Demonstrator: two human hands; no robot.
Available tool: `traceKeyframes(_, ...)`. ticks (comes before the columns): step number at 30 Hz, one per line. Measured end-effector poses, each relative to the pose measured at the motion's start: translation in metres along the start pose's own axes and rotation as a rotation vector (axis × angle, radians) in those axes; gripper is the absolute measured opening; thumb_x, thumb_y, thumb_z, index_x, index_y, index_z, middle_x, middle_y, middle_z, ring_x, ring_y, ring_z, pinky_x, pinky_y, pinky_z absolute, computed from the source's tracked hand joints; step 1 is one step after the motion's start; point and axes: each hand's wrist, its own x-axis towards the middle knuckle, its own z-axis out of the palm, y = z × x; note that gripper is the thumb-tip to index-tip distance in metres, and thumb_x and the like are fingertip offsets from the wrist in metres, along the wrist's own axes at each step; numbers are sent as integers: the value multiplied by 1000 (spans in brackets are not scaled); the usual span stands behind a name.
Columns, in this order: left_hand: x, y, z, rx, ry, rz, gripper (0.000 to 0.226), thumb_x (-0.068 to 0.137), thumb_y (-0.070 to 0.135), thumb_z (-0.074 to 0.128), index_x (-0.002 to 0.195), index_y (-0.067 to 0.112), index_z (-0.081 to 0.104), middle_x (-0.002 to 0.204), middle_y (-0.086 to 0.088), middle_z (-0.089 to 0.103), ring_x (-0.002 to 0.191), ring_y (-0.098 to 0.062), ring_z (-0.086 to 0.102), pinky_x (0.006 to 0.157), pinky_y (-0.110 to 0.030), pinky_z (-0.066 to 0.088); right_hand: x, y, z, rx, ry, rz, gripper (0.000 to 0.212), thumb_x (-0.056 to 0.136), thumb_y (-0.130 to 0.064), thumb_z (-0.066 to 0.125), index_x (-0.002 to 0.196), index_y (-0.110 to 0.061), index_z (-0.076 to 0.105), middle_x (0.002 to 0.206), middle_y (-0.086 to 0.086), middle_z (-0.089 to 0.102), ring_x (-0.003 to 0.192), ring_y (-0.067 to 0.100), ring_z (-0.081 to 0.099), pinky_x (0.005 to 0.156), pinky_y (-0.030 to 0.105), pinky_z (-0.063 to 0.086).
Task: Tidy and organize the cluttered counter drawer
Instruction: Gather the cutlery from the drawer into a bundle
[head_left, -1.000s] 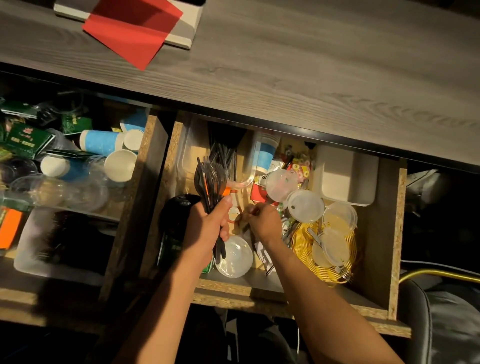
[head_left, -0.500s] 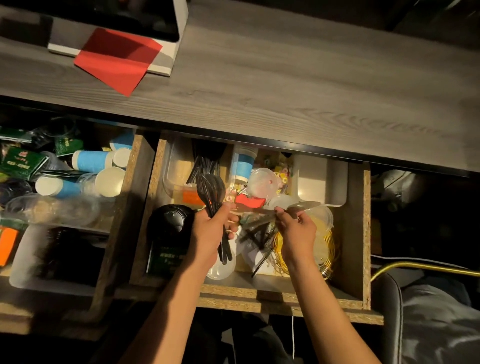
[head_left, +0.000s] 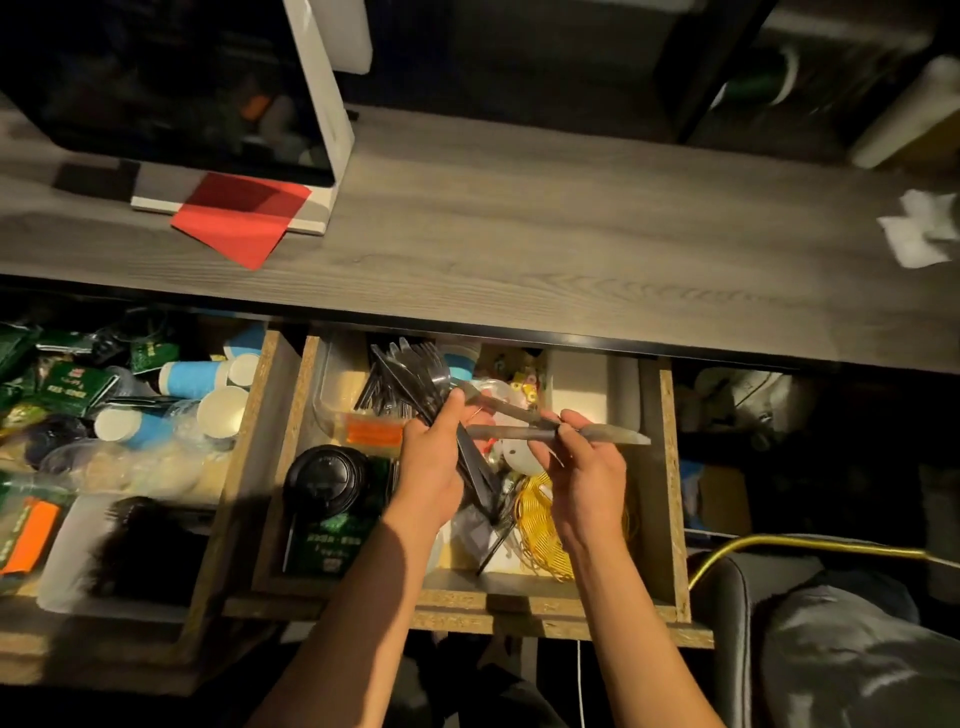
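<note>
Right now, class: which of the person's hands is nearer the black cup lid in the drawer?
Left. The left hand, gripping black plastic cutlery, sits just beside the black cup lid; the right hand, holding clear wrapped pieces, is farther across the drawer.

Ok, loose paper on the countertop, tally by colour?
On the countertop:
Red sheet: 1
White crumpled tissue: 1
Total: 2
</note>
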Motion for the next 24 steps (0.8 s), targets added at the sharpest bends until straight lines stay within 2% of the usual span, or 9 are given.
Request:
traceKeyframes(2, -7, 6, 5, 1, -15, -1, 32, 96, 21, 62, 124, 7, 57, 110, -16, 72, 93, -25, 74, 65, -33, 60, -3, -4, -2, -54, -1, 8, 19, 99, -2, 51, 100, -10, 68, 105, 15, 71, 102, 28, 68, 69, 22, 59)
traceKeyframes(4, -18, 14, 9, 1, -57, 19, 24, 98, 17, 58, 119, 6, 60, 103, -13, 74, 87, -20, 75, 69, -32, 59, -5, -11, -3, -123, -28, -3, 18, 100, -4, 51, 107, -11, 66, 107, 17, 71, 98, 25, 68, 63, 21, 57)
traceKeyframes(8, -33, 35, 13, -145, -63, 74, 14, 100, 15, 54, 105, 4, 62, 87, -10, 75, 81, -23, 75, 80, -40, 58, -6, -38, -10, -205, -34, -42, 22, 102, -10, 48, 118, -13, 62, 96, 11, 74, 90, 18, 69, 67, 26, 51)
traceKeyframes(10, -33, 45, 12, -132, -26, 125, 15, 100, 19, 56, 105, 5, 61, 82, -9, 70, 71, -24, 73, 70, -39, 60, -3, -57, -12, -254, 8, -92, 24, 104, -15, 43, 117, -15, 64, 74, 5, 69, 72, 14, 64, 66, 28, 45)
traceKeyframes(12, -36, 49, 15, -44, -19, 151, 18, 99, 22, 58, 106, 6, 62, 75, -6, 60, 52, -17, 61, 52, -30, 54, -2, -73, -10, -327, -4, -133, 24, 104, -21, 45, 111, -19, 68, 57, -1, 52, 56, 12, 48, 60, 30, 38)
traceKeyframes(17, -61, 36, 40, 195, -132, 88, 42, 93, 21, 67, 128, 2, 55, 67, -2, 49, 43, -8, 43, 38, -22, 39, -25, -85, 20, -344, -199, 11, 41, 106, -37, 33, 112, -16, 68, 57, -4, 40, 47, 8, 32, 46, 23, 26)
traceKeyframes(20, -73, 26, 55, 180, -164, 72, 43, 93, 15, 67, 129, -3, 52, 64, -3, 52, 45, -9, 50, 41, -23, 44, -36, -85, 36, -402, -197, 2, 34, 102, -27, 40, 99, -18, 72, 61, -1, 48, 52, 13, 42, 48, 27, 34)
traceKeyframes(22, -79, 24, 61, 169, -146, 90, 35, 94, 17, 65, 122, -2, 58, 78, -9, 66, 59, -14, 67, 51, -28, 53, -37, -83, 37, -562, -224, -86, 26, 97, -18, 48, 91, -18, 73, 71, 2, 62, 61, 16, 53, 53, 31, 41)
traceKeyframes(24, -76, 22, 64, 133, -85, 86, 45, 90, 24, 70, 126, 1, 55, 101, -18, 72, 80, -25, 75, 58, -35, 57, -38, -79, 32, -570, -227, -138, 17, 93, -15, 58, 102, -16, 72, 82, 4, 72, 69, 16, 64, 61, 32, 51)
